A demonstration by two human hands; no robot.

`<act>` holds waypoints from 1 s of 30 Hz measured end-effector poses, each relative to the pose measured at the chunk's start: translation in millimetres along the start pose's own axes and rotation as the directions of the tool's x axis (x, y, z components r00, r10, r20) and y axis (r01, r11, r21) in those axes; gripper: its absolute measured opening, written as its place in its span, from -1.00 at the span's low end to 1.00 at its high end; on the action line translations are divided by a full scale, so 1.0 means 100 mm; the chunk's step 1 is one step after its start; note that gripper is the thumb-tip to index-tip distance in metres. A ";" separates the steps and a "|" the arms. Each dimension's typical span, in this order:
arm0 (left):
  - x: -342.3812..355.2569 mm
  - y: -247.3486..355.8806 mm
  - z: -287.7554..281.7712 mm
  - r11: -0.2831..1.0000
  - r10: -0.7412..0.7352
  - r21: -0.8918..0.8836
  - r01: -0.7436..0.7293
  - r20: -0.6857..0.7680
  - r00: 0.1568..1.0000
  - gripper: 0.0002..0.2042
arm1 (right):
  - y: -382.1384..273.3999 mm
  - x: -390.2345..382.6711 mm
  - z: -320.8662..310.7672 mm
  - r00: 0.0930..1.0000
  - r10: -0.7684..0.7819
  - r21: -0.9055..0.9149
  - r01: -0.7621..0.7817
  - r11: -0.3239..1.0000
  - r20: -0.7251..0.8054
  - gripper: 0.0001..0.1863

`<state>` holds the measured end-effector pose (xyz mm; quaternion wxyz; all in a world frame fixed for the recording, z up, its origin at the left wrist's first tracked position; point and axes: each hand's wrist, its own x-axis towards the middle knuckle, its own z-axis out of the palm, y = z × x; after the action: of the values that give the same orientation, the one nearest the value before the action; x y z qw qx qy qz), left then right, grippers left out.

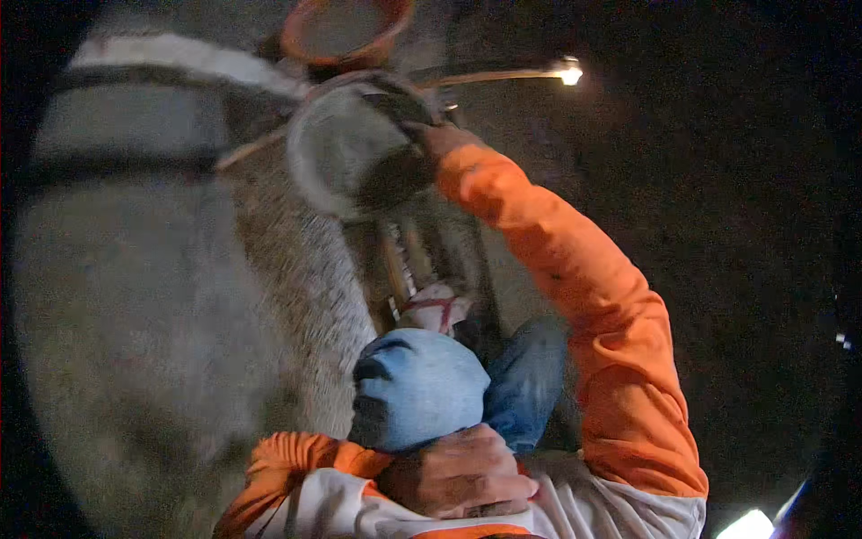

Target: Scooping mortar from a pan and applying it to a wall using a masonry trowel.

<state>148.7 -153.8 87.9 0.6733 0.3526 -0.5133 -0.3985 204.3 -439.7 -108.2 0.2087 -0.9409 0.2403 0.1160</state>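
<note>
My right hand [435, 136] grips the right rim of a round pale bucket [328, 153] with grey contents and a dark shadow across its inside; my fingers are partly in shadow. An orange sleeve covers that whole arm. Close to my chest, my left hand [458, 472] is bent with its fingers curled together, just below my blue-jeaned knee [417, 382]. Whatever it holds, if anything, is hidden, though a small red bit shows by its fingertips. Beyond the knee, a shoe [431, 310] with red stripes rests near some narrow planks.
An orange basin [386, 40] stands behind the bucket. A thin wooden pole [247, 154] lies to the left, below a pale curved edge [144, 49]. Rough grey concrete [135, 296] spreads across the left. A small lit lamp [569, 72] glows at upper right, and the right side is dark.
</note>
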 end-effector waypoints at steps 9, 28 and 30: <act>0.28 0.57 0.12 0.848 -0.508 0.052 0.527 -0.201 0.837 -0.77 | -0.60 -0.16 -0.24 0.924 0.170 0.350 -0.294 0.889 0.344 -0.65; 0.21 0.53 0.87 0.495 -0.858 0.196 0.846 -0.044 0.512 -0.87 | -0.22 -0.55 0.18 0.908 0.292 0.448 -0.404 0.798 0.300 -0.68; 0.04 0.58 0.92 0.434 -0.889 0.207 0.877 -0.061 0.454 -0.87 | -0.30 -0.74 0.01 0.877 0.383 0.423 -0.476 0.771 0.289 -0.70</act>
<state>70.2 -138.3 161.4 0.3104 0.6252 -0.3116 -0.6447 155.7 -385.0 -75.3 0.4256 -0.7631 0.4500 0.1846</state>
